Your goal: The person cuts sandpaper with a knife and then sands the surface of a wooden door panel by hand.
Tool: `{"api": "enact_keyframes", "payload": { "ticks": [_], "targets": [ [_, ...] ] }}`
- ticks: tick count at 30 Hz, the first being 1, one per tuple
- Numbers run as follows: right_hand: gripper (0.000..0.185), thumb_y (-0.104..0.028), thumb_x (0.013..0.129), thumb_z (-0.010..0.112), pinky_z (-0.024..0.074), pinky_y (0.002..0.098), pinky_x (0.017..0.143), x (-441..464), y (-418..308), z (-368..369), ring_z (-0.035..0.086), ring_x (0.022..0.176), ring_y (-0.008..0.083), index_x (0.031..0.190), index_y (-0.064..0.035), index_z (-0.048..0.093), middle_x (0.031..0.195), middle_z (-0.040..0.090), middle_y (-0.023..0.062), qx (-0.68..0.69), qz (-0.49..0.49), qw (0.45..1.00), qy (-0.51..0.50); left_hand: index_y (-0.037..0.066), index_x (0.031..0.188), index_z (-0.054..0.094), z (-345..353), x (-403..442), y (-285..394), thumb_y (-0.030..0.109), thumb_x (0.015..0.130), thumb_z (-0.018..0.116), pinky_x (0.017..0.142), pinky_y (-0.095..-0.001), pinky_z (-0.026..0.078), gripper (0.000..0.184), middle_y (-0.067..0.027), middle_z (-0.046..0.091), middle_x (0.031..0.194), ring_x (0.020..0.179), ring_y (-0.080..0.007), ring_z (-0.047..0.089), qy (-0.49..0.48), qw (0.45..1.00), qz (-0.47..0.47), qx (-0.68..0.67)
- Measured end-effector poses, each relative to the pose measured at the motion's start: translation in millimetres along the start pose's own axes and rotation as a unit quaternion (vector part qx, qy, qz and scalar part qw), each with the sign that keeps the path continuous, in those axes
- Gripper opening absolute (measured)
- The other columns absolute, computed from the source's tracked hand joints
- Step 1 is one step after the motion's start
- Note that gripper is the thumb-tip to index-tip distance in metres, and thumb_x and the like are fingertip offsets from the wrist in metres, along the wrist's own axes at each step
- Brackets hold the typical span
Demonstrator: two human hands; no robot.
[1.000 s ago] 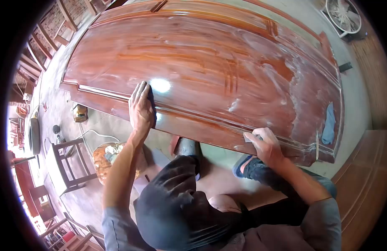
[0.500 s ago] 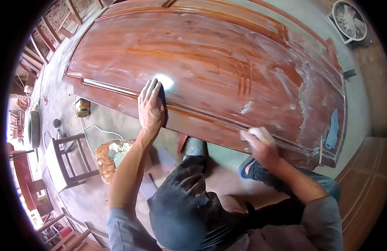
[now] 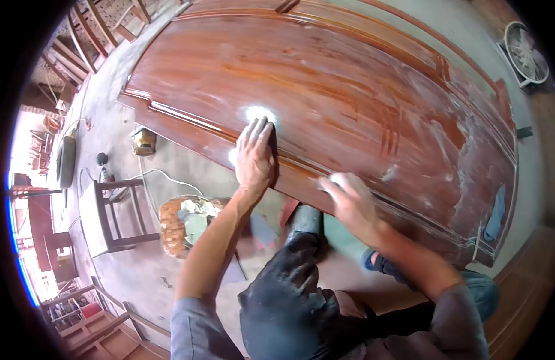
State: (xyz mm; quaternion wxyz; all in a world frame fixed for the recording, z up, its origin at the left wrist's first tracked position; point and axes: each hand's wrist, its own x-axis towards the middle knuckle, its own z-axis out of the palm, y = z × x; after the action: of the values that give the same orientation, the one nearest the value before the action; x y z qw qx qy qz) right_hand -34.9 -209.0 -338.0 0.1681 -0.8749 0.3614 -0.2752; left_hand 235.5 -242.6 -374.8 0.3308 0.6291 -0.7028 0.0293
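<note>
A large reddish-brown wooden panel (image 3: 277, 72) with raised mouldings lies before me, smeared with whitish dust. My left hand (image 3: 255, 153) lies on its near edge moulding, fingers stretched out side by side and whitened with dust. To the right, my right hand (image 3: 349, 201) is at the same near edge, blurred by motion. Its fingers are bent and pressed together against the border. What they hold, if anything, is too small and smeared to name. A light blue cloth (image 3: 495, 214) lies at the panel's right end.
Below the panel stand a dark-framed stool (image 3: 121, 240) and a brown patterned seat (image 3: 171, 225) with scraps on it. A yellowish container (image 3: 144, 141) and a pale cord (image 3: 166, 173) are on the floor. A fan (image 3: 525, 54) stands at upper right.
The view has shifted, so the panel and floor things appear further right. My right hand has moved left along the near edge, closer to my left hand, which keeps its place on the panel.
</note>
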Motion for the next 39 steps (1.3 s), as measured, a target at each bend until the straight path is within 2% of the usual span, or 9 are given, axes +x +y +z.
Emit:
{"api": "enact_keyframes", "payload": {
  "ticks": [6,9,14,16,22,26,28,34,39],
  "targets": [
    [0.034,0.001,0.084,0.058,0.0495,0.0436,0.086,29.0,-1.8,19.6,0.060,0.100,0.0326,0.116,-0.0027,0.069,0.105,0.062,0.0119,0.011,-0.032,0.999,-0.011,0.002,0.137,0.061,-19.2,10.0,-81.4,0.001,0.089,0.057,0.119,-0.0488,0.037,0.048,-0.0183,0.058,0.147,0.140,-0.0359,0.051,0.027,1.000,-0.005,0.014],
    [0.033,-0.001,0.085,0.060,0.0493,0.0429,0.083,2.4,4.6,8.1,0.061,0.097,0.0320,0.117,-0.0029,0.070,0.105,0.063,0.0113,-0.006,-0.007,1.000,-0.017,0.002,0.140,0.060,-35.6,14.3,-115.9,0.004,0.090,0.057,0.122,-0.0478,0.031,0.049,-0.0183,0.055,0.150,0.144,-0.0360,0.046,0.058,0.979,-0.154,0.118],
    [0.019,-0.005,0.092,0.056,0.0503,0.0432,0.086,92.1,-26.4,80.7,0.061,0.100,0.0331,0.109,-0.0022,0.065,0.106,0.062,0.0140,0.038,-0.056,0.998,0.020,0.005,0.144,0.057,-40.4,15.5,-109.4,0.004,0.090,0.058,0.124,-0.0473,0.029,0.054,-0.0164,0.052,0.154,0.147,-0.0344,0.043,0.027,0.983,-0.145,0.112],
    [0.018,-0.005,0.093,0.055,0.0504,0.0434,0.086,118.1,-40.1,91.9,0.062,0.101,0.0337,0.107,-0.0024,0.065,0.107,0.062,0.0143,-0.006,-0.032,0.999,-0.040,0.006,0.145,0.056,-40.3,13.8,-111.7,0.003,0.089,0.058,0.124,-0.0476,0.029,0.056,-0.0159,0.052,0.154,0.147,-0.0345,0.042,0.023,0.983,-0.144,0.109],
    [0.032,-0.002,0.087,0.061,0.0497,0.0436,0.084,55.7,-12.8,48.8,0.062,0.100,0.0315,0.118,-0.0018,0.069,0.104,0.063,0.0118,-0.007,-0.011,0.999,-0.039,0.003,0.143,0.057,-35.4,13.1,-112.4,0.002,0.086,0.058,0.125,-0.0486,0.029,0.057,-0.0180,0.052,0.154,0.147,-0.0357,0.043,0.037,0.982,-0.149,0.108],
    [0.022,-0.003,0.090,0.059,0.0507,0.0432,0.083,119.9,-38.8,99.4,0.062,0.098,0.0324,0.109,-0.0012,0.068,0.103,0.063,0.0150,0.045,-0.053,0.997,0.026,0.004,0.143,0.059,-38.5,14.9,-108.0,-0.004,0.085,0.058,0.124,-0.0467,0.032,0.059,-0.0165,0.055,0.152,0.145,-0.0351,0.045,0.040,0.981,-0.153,0.115],
    [0.017,-0.004,0.091,0.058,0.0510,0.0437,0.084,148.4,-52.3,119.4,0.061,0.097,0.0336,0.106,-0.0016,0.068,0.102,0.062,0.0154,0.011,-0.030,0.999,-0.026,0.005,0.144,0.058,-38.3,13.0,-110.4,-0.004,0.084,0.058,0.124,-0.0466,0.032,0.060,-0.0162,0.054,0.153,0.145,-0.0351,0.045,0.034,0.981,-0.152,0.116],
    [0.025,-0.003,0.090,0.061,0.0502,0.0448,0.082,79.4,-21.6,61.5,0.062,0.094,0.0327,0.113,-0.0025,0.070,0.101,0.062,0.0124,0.041,0.007,0.999,-0.025,0.005,0.143,0.059,-37.8,15.8,-107.4,-0.003,0.085,0.058,0.123,-0.0456,0.033,0.059,-0.0168,0.054,0.153,0.144,-0.0352,0.046,0.042,0.981,-0.146,0.123],
    [0.016,-0.006,0.089,0.061,0.0511,0.0447,0.084,136.8,-48.5,119.9,0.062,0.098,0.0320,0.104,-0.0025,0.066,0.101,0.062,0.0136,0.026,-0.036,0.999,0.025,0.005,0.143,0.059,-39.1,13.5,-108.7,-0.002,0.086,0.059,0.122,-0.0457,0.033,0.058,-0.0166,0.054,0.153,0.144,-0.0350,0.046,0.038,0.981,-0.147,0.123]
  ]
}}
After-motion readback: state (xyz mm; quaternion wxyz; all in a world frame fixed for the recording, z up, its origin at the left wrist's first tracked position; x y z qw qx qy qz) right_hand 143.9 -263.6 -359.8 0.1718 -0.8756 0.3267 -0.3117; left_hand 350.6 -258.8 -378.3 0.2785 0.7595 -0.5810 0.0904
